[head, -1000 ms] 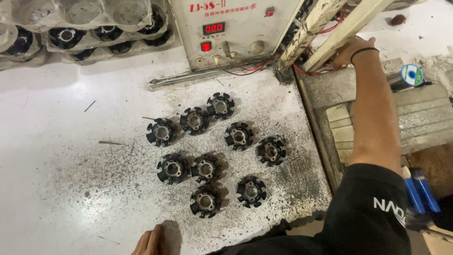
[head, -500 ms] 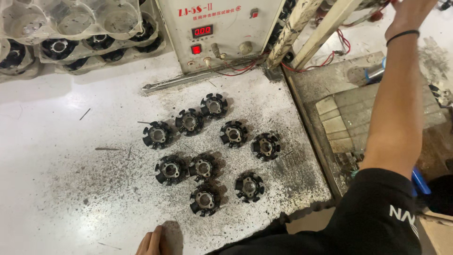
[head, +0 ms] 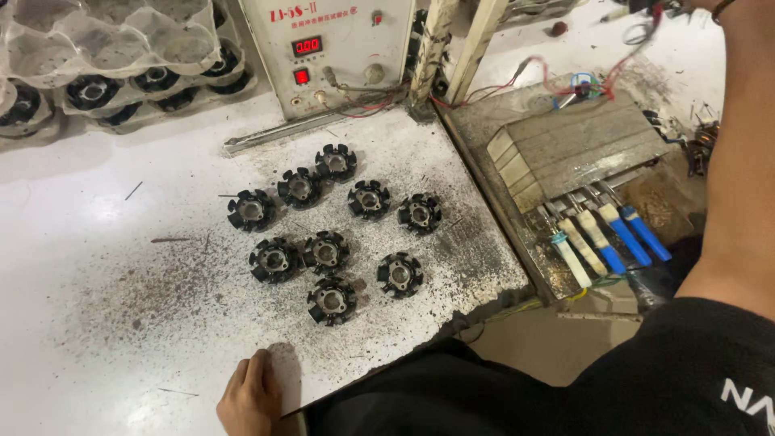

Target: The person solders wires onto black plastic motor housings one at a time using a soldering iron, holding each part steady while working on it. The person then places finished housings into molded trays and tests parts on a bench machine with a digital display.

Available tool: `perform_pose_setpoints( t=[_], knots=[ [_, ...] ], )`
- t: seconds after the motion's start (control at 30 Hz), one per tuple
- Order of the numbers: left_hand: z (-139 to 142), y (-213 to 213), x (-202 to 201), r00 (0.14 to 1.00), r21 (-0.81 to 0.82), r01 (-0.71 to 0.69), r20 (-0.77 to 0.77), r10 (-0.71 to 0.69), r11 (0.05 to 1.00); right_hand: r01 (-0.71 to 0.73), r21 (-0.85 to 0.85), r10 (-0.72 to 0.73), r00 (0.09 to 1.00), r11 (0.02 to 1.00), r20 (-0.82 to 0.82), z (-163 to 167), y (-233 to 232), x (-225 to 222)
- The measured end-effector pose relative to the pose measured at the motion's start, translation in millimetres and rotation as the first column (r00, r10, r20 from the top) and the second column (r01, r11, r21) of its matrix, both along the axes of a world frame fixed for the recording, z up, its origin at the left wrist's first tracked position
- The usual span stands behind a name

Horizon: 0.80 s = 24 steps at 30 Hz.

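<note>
My left hand (head: 249,396) rests curled on the tabletop (head: 97,266) edge, holding nothing — nine black stator cores (head: 326,252) lie laid out nearby; my right hand reaches up out of view.

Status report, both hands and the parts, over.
Left hand flat on table edge, empty. Right hand out of frame, top right. Nine black toothed rings untouched.

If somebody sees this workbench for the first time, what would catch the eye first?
Most striking is the cluster of nine black toothed round parts on the speckled white table. Behind them stands a cream control box with a red digital display. The left hand rests at the table's near edge.
</note>
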<state>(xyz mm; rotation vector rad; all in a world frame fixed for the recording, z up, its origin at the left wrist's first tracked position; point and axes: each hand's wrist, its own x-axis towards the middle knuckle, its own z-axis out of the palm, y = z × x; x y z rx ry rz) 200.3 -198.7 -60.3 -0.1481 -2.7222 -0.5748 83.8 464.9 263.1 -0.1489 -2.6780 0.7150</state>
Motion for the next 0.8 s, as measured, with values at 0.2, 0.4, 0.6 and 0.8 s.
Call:
perform_pose_setpoints(
  t=[0.2, 0.4, 0.6, 0.8],
  knots=[
    [8, 5, 1, 0.999, 0.041, 0.014, -0.046, -0.012, 0.999, -0.051, 0.043, 0.049, 0.998, 0.998, 0.046, 29, -1, 32],
    [14, 3, 1, 0.999, 0.032, 0.036, -0.029, -0.035, 0.999, -0.097, 0.066, 0.093, 0.994, 0.993, 0.065, -21, 55, 27],
    [18, 2, 1, 0.999, 0.036, 0.043, 0.001, -0.043, 0.998, -0.156, 0.095, 0.153, 0.988, 0.983, 0.038, -50, 60, 48],
    [18, 2, 3, 0.998, 0.014, 0.056, 0.037, -0.056, 0.998, -0.265, 0.176, 0.277, 0.960, 0.948, -0.045, -74, 76, 69]
  ],
)
